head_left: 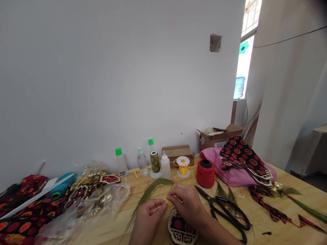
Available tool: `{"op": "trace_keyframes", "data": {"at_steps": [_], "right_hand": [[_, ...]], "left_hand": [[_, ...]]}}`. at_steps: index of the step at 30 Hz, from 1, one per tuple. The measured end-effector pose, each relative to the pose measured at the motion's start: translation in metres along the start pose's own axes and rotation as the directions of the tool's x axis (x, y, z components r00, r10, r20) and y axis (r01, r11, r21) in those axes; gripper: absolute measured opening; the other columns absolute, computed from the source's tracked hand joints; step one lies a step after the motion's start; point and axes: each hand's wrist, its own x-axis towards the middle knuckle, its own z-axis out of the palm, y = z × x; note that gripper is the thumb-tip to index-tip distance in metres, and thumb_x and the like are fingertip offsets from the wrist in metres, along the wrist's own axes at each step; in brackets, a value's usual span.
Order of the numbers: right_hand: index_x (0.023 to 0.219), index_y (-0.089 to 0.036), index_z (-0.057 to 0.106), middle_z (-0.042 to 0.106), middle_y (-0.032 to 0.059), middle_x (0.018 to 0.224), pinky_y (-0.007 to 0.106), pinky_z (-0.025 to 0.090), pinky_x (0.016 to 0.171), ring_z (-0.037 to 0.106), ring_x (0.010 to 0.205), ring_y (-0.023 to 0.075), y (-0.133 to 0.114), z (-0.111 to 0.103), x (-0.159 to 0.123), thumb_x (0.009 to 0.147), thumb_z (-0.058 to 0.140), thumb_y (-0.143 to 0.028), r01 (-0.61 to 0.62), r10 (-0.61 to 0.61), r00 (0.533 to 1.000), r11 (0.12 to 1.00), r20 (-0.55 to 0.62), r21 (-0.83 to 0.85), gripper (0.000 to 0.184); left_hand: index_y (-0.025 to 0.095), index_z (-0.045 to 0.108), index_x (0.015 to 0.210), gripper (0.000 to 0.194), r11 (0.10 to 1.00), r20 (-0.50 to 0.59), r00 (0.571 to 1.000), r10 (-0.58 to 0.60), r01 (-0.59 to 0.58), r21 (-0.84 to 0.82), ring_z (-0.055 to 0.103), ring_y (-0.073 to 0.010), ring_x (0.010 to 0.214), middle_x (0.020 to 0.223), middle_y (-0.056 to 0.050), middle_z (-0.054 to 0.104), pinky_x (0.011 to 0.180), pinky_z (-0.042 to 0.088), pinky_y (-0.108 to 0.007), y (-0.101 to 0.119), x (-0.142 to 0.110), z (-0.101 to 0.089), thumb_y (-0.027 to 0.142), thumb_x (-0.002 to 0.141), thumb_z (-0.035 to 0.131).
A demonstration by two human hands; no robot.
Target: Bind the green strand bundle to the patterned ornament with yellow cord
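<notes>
Yellow cord [168, 203] runs between my two hands just above the table. My left hand [150, 216] pinches it between thumb and fingers. From the other side, my right hand [187, 204] is also closed on the cord, fingertips close to those of the left. Below the right hand lies a pale fretwork ornament [182, 234] backed with dark patterned cloth, partly covered by that hand. The cord seems to lead down to its top edge. A bundle of green threads [153, 189] curves behind my left hand. Black-handled scissors [222, 211] lie open to the right.
Behind stand a red thread cone [205, 174], a yellow cord spool [183, 169], a green thread spool [155, 163] and several bottles. A plastic bag [102, 200] with brass bells lies left. Patterned cloth [240, 153] rests on a pink bag [212, 156] at right, before a carton [219, 136].
</notes>
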Motion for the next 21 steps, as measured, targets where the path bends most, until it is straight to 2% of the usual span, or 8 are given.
{"op": "trace_keyframes", "data": {"at_steps": [5,13,17,21], "right_hand": [[0.068,-0.019,0.063,0.059,0.0002,0.06,0.018,0.033,0.05,0.052,0.055,0.0099,0.0005,-0.001,0.0002,0.073,0.051,-0.019,0.033,-0.032,0.999,0.999,-0.022,0.023,0.013],[0.066,-0.019,0.062,0.058,-0.0003,0.059,0.018,0.033,0.05,0.051,0.054,0.01,0.0018,0.0016,0.0006,0.072,0.053,-0.019,0.044,-0.044,0.999,0.998,-0.011,0.036,0.011],[0.066,-0.019,0.063,0.058,-0.0001,0.058,0.018,0.033,0.049,0.051,0.053,0.01,0.001,0.0,0.0007,0.073,0.052,-0.019,0.039,-0.038,0.999,0.998,-0.027,0.039,0.013],[0.066,-0.019,0.062,0.057,-0.0003,0.056,0.018,0.032,0.048,0.05,0.051,0.0096,-0.0003,-0.0015,-0.0002,0.074,0.051,-0.021,0.083,-0.082,0.996,0.996,-0.032,0.022,0.014]], "left_hand": [[0.013,0.065,0.064,0.024,1.0,-0.063,0.998,0.008,-0.01,-0.03,0.053,-0.0115,0.046,0.052,0.0,0.065,0.047,0.039,-0.02,-0.0003,0.0025,0.0018,0.032,0.05,0.068],[0.012,0.066,0.063,0.025,1.0,0.015,1.0,0.007,-0.007,0.023,0.055,-0.014,0.049,0.051,-0.002,0.065,0.049,0.04,-0.021,0.0031,-0.0007,0.0029,0.033,0.051,0.067],[0.013,0.066,0.069,0.028,0.999,-0.005,1.0,0.025,-0.025,0.047,0.057,-0.0153,0.05,0.054,-0.002,0.066,0.049,0.041,-0.023,0.0011,0.0003,0.002,0.036,0.052,0.066],[0.013,0.067,0.069,0.026,0.998,-0.006,0.999,0.044,-0.044,0.042,0.059,-0.0178,0.06,0.062,-0.005,0.069,0.057,0.044,-0.025,0.003,-0.0011,0.0017,0.034,0.053,0.066]]}}
